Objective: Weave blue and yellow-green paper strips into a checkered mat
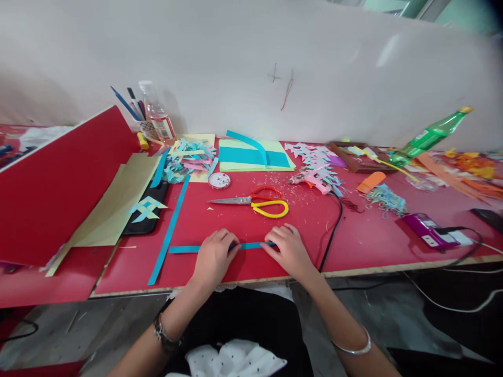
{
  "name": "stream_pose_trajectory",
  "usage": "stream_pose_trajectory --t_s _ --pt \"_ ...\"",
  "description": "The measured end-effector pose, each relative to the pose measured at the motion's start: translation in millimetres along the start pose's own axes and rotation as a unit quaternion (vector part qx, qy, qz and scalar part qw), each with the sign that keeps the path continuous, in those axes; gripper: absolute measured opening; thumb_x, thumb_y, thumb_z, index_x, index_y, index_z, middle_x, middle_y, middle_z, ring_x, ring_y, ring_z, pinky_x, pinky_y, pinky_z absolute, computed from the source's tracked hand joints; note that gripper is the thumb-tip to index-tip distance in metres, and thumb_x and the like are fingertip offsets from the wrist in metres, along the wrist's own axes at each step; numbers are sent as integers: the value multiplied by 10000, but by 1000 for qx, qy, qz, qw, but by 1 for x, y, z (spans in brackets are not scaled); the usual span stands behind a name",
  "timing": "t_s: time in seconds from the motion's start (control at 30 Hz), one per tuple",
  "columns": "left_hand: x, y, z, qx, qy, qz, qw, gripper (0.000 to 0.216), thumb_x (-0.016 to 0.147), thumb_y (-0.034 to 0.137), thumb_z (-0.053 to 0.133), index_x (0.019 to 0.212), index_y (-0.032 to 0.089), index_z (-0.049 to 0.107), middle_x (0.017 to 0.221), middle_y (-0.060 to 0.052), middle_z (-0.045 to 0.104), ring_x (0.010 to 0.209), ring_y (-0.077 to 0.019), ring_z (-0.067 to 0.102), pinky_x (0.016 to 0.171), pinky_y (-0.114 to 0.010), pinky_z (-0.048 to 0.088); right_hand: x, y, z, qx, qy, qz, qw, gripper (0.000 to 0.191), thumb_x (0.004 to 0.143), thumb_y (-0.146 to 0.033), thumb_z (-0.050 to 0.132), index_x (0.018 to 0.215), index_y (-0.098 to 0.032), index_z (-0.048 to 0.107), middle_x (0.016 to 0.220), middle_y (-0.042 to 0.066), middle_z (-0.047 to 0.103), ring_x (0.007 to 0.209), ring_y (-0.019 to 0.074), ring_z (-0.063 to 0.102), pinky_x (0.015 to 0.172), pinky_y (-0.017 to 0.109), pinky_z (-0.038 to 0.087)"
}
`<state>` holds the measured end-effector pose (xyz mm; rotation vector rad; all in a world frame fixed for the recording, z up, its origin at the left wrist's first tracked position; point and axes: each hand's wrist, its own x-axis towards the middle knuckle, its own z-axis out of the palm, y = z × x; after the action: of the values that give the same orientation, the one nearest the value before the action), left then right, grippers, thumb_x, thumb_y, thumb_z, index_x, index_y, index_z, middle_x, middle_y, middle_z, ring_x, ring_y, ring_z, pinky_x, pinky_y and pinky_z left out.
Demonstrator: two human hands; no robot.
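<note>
A narrow blue paper strip (250,245) runs sideways near the front edge of the red table (298,256). My left hand (214,255) is closed on it, its fingers pinching around the middle. At the strip's right end my right hand (286,248) also pinches the paper. The strip's left part sticks out past my left hand. Another blue paper strip (170,230) lies slanted to the left, not touched. Just beyond my hands lie scissors (250,201) with one red and one yellow handle, their blades pointing left.
Behind the scissors are a small round lid (219,180), a paper scrap pile (188,159) and a pink glue gun (314,180) with a black cord. A red board (66,183) leans at left. A green bottle (430,137) and purple power socket (428,230) are at right.
</note>
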<state>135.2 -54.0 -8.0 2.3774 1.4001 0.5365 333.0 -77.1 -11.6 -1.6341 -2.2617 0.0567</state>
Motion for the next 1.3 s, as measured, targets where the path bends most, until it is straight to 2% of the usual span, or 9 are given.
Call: stream_pose_trajectory --t_s 0.2,0.3,0.5,0.67,0.9,1.07,1.3 --pt "-4 -3 -3 19 0 -16 1000 80 809 221 485 782 180 547 803 -24 571 759 -161 529 684 -269 408 -6 12 -6 2 1 26 1000 176 818 -312 489 695 -191 524 706 1 552 703 147 482 796 311 299" --pt "-8 -9 -6 29 4 -19 999 90 817 229 474 788 180 544 806 -26 575 755 -164 533 678 -271 407 -9 20 -6 12 3 32 999 188 819 -317 483 688 -187 516 709 9 540 699 148 471 718 282 321" --pt "-18 -24 -16 51 13 -33 998 105 825 244 462 799 181 542 813 -31 583 767 -170 542 704 -283 407 -12 28 -5 28 8 40 999 220 827 -324 462 671 -178 508 709 22 515 689 148 465 658 266 338" --pt "-25 -33 -23 59 8 -44 997 122 833 241 439 796 178 537 821 -40 585 789 -175 549 717 -291 406 -13 30 -8 20 -6 42 999 207 827 -319 468 682 -176 510 725 29 514 702 155 470 655 270 352" --pt "-24 -39 -28 60 -6 -45 997 116 824 257 449 784 188 533 829 -27 590 791 -172 554 724 -288 397 -19 47 -21 3 -32 38 999 161 823 -305 486 730 -179 524 772 30 518 731 155 472 675 270 370" --pt "-25 -45 -32 76 -24 -2 997 138 844 252 410 824 198 536 870 -24 604 834 -176 551 752 -304 379 -22 54 -24 -11 -39 51 998 168 829 -268 481 695 -171 504 760 28 508 722 154 464 672 268 364" --pt "-40 -58 -45 133 7 3 991 216 869 261 348 882 221 560 916 -28 617 885 -190 550 790 -335 354 -24 56 -18 -20 -14 37 999 126 831 -265 462 742 -179 486 760 31 507 715 158 457 659 272 360"
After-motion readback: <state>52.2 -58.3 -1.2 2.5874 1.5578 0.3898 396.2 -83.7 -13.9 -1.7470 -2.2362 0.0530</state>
